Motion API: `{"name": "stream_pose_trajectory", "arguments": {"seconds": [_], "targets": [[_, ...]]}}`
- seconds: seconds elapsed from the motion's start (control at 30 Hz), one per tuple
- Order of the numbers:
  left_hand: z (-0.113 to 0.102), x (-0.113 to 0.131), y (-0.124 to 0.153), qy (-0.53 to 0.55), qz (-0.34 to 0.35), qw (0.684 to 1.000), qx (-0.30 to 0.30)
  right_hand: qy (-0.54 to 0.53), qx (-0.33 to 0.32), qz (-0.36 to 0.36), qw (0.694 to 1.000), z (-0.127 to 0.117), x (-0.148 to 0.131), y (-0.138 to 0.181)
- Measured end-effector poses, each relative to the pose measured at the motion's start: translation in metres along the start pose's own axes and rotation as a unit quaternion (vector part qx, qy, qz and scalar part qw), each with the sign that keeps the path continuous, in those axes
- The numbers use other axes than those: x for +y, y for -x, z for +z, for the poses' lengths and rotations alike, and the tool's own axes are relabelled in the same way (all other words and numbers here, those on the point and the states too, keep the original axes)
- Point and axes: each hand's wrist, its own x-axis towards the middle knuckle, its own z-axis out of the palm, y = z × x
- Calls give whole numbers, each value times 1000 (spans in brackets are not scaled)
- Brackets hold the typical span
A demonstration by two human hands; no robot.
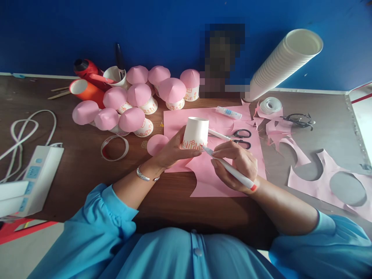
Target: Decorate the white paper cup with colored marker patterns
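I'm finding the paper cup [195,130] at the centre of the frame, standing nearly upright with its wider end down. The left hand [174,149] is gripping it from the left and below, so that hand is the nearer one. The right hand [240,162] is closing its fingers around a white marker [234,171], whose long axis is running from its red end at lower right up-left to the cup. Its tip is meeting the orange drawing [192,145] near the cup's lower edge — whether it is actually touching, I can't tell.

The cup's far side is hiding from me, and so are parts of the left fingers. A second white pen-like stick [220,135] is disappearing behind the right hand — held or lying on the pink sheet [215,182], I'm not making out. A pixelated patch is covering the upper middle.
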Motion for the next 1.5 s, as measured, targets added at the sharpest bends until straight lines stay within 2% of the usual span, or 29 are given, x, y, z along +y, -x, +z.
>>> {"name": "stream_pose_trajectory", "arguments": {"seconds": [1.5], "targets": [[0,3,2,-26,-10,1000,1,-12,-17,7,1000,0,-1,1]]}}
